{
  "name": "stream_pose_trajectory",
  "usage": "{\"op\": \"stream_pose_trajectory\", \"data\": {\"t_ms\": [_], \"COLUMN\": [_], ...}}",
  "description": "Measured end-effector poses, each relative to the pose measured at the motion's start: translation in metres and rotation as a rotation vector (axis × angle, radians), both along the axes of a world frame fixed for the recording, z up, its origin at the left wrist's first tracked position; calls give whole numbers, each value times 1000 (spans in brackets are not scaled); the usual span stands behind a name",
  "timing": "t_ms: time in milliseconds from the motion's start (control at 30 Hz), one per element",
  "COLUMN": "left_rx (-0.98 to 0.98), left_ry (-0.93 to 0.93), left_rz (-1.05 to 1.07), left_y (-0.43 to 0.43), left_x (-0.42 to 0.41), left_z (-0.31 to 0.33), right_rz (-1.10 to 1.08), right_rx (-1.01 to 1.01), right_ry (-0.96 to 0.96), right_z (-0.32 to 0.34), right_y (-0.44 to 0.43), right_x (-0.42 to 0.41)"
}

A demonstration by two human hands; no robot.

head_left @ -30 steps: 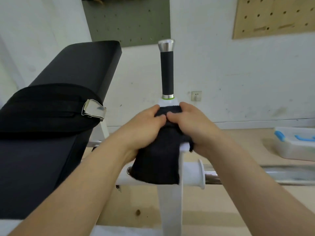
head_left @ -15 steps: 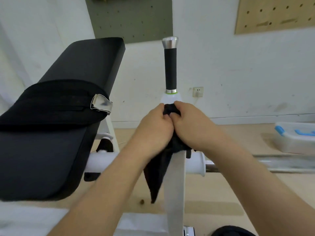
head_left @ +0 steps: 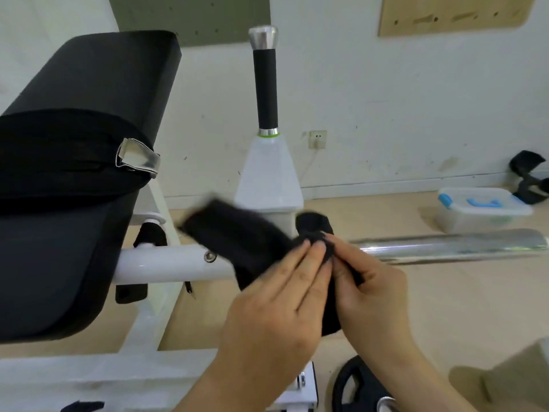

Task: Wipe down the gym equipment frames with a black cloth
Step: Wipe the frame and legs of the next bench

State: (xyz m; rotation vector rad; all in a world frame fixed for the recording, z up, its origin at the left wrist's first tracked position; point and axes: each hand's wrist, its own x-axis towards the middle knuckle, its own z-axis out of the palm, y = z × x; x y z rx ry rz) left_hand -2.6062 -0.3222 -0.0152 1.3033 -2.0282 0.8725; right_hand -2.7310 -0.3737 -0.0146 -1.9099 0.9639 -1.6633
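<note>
The black cloth (head_left: 237, 236) is off the frame and held in the air in front of the white upright post (head_left: 269, 173). My left hand (head_left: 276, 310) lies with straight fingers over the cloth's middle. My right hand (head_left: 365, 289) pinches the cloth's edge between thumb and fingers. One end of the cloth flaps blurred to the left, over the white horizontal tube (head_left: 166, 263). The post carries a black grip handle (head_left: 265, 90) with a chrome cap.
A black padded bench (head_left: 74, 162) with a black strap and metal buckle (head_left: 136, 157) fills the left. A chrome bar (head_left: 451, 245) runs right from the frame. A clear box with blue clips (head_left: 481, 209) sits on the floor; a black weight plate (head_left: 356, 388) lies near my wrists.
Both hands have come down and back off the upright post, taking the cloth with them. The cloth has opened out to the left. The view has tilted down.
</note>
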Motion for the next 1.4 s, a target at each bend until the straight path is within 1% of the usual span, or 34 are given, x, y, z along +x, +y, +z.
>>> {"op": "stream_pose_trajectory", "data": {"t_ms": [67, 100, 133, 200, 233, 267, 300, 333, 367, 433, 467, 500, 533, 567, 633, 667, 733, 767, 800, 867, 900, 933, 967, 1000, 1033, 1067, 1100, 1133, 1200, 1233, 1267, 1300, 1333, 1400], "left_rx": [151, 224, 290, 398, 433, 433, 410, 382, 360, 341, 361, 394, 424, 428, 388, 377, 370, 361, 343, 309, 313, 336, 363, 389, 407, 407, 409, 432, 470, 495, 550, 587, 600, 644], "left_ry": [-67, -90, -98, -48, -34, -44, -72, -112, -155, -226, -258, -292, -321, -348, -422, -448, -450, -433, -413, -382, -375, -377, -387, -381, -340, -273, -192, -101, 24, 26, -21, -93, -176, -305], "left_rz": [76, 117, 150, 191, 193, 188, 190, 213, 254, 345, 377, 403, 418, 415, 365, 330, 289, 283, 284, 329, 359, 386, 409, 428, 437, 445, 462, 486, 513, 529, 558, 596, 646, 756], "left_y": [-2, -3, -3, 2, 6, 7, 7, 5, 1, -10, -15, -19, -22, -22, -17, -13, -8, -7, -8, -12, -15, -16, -18, -19, -21, -24, -30, -35, -50, -58, -67, -77, -88, -108], "left_x": [-6, -9, -12, -16, -18, -21, -24, -26, -28, -31, -32, -33, -32, -32, -32, -31, -29, -28, -27, -27, -27, -28, -31, -34, -38, -42, -47, -52, -61, -64, -65, -66, -67, -68], "left_z": [-24, -33, -39, -43, -41, -40, -40, -40, -39, -35, -33, -31, -31, -33, -43, -48, -55, -57, -59, -55, -52, -48, -46, -44, -42, -40, -38, -35, -27, -25, -25, -25, -25, -17], "right_rz": [-79, -79, -44, 48, 76, 93, 108, 134, 186, 315, 337, 321, 282, 221, 104, 56, -50, -110, -131, -52, 73, 256, 444, 594, 699, 739, 728, 664, 460, 353, 265, 242, 254, 328], "right_rx": [-52, -96, -117, -194, -199, -164, -102, 21, 197, 548, 615, 555, 415, 216, -221, -351, -467, -490, -420, -263, -194, -64, 144, 355, 516, 600, 600, 488, 70, -134, -264, -300, -245, 28], "right_ry": [196, 344, 561, 1026, 1151, 1210, 1243, 1278, 1277, 1182, 1181, 1235, 1304, 1349, 1318, 1348, 1417, 1396, 1383, 1376, 1393, 1421, 1439, 1387, 1274, 1161, 1084, 1068, 1177, 1237, 1279, 1309, 1318, 1240], "right_z": [-13, -15, -17, -21, -19, -14, -7, 1, 13, 27, 29, 31, 28, 21, -7, -18, -38, -42, -37, -13, -4, 5, 13, 21, 22, 20, 18, 15, 3, -3, -10, -13, -13, 1], "right_y": [-22, -35, -48, -71, -81, -90, -98, -107, -114, -132, -133, -131, -125, -116, -99, -89, -82, -83, -81, -92, -105, -121, -138, -149, -156, -160, -160, -155, -140, -131, -125, -123, -126, -134], "right_x": [-6, -3, 3, 15, 19, 23, 28, 35, 42, 56, 60, 60, 54, 43, 9, -8, -18, -11, 2, 31, 42, 47, 48, 44, 39, 34, 28, 21, -1, -15, -29, -43, -56, -76]}}
